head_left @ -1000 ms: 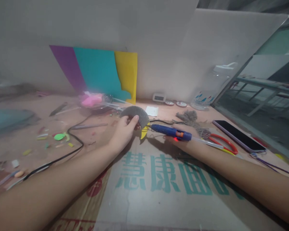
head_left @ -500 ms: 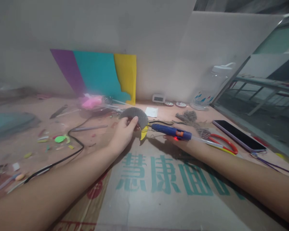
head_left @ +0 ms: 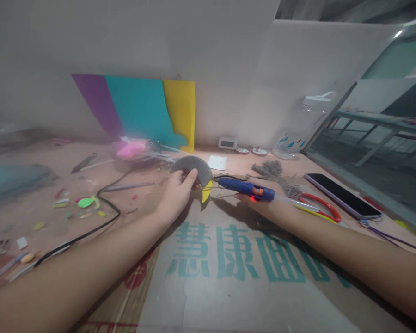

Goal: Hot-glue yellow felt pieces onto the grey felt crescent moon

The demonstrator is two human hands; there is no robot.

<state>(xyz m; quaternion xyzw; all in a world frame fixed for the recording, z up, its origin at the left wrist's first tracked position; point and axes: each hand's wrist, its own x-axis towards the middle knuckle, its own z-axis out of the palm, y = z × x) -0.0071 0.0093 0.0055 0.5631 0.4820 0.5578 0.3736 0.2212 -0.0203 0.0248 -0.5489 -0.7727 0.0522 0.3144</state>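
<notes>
Between its thumb and fingers, my left hand (head_left: 181,187) grips a grey crescent-shaped piece (head_left: 196,165) wound with yarn. A yellow pointed tip (head_left: 205,191) shows at the crescent's lower right end. My right hand (head_left: 260,201) is wrapped around a blue hot glue gun (head_left: 241,186) with a red light glowing on it. The gun's nozzle points left, close to the crescent's right end; whether it touches cannot be made out. A clear glue stick (head_left: 296,203) sticks out of the gun's back.
Printed cardboard (head_left: 208,296) lies beneath both hands. To the right are grey yarn (head_left: 268,168), red-handled scissors (head_left: 324,206), a phone (head_left: 343,195) and a clear bottle (head_left: 298,125). At left, a black cord (head_left: 107,219) runs among scattered clay bits. Coloured card (head_left: 138,108) leans on the wall.
Both hands keep their holds with hardly any movement. The whole view has shifted very slightly.
</notes>
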